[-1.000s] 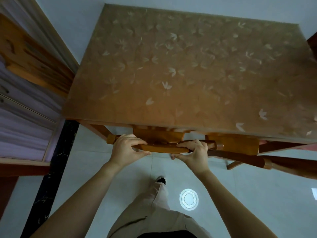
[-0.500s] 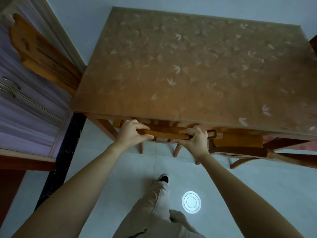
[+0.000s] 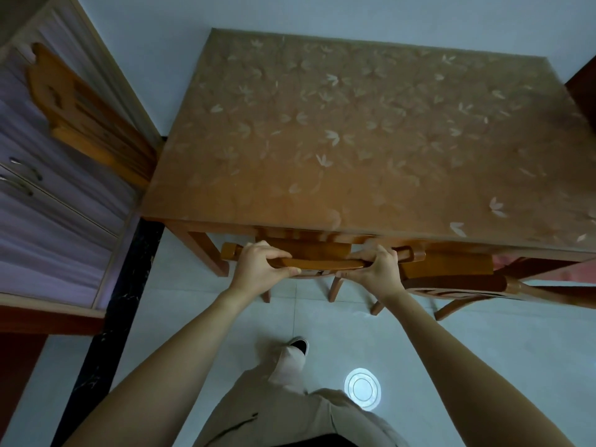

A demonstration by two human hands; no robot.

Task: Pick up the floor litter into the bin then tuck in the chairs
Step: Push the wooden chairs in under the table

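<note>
A wooden chair (image 3: 322,262) stands at the near edge of the table (image 3: 354,140), its seat hidden under the tabletop. Only its curved top rail and two rear legs show. My left hand (image 3: 258,269) grips the left part of the rail and my right hand (image 3: 375,269) grips the right part. A second wooden chair (image 3: 467,279) sits just to the right, also pushed against the table edge. A third chair (image 3: 87,114) stands at the table's left side. No litter or bin is in view.
A cabinet with drawers (image 3: 48,204) lines the left wall, beside a dark floor strip (image 3: 106,317). The floor is pale tile with a round light reflection (image 3: 362,388). My leg and shoe (image 3: 298,345) are below the chair. A dark object (image 3: 583,91) stands at the right edge.
The chair has slid forward under the table with both hands on its rail. My arms have stretched out, and more of the table and the left chair has come into view.
</note>
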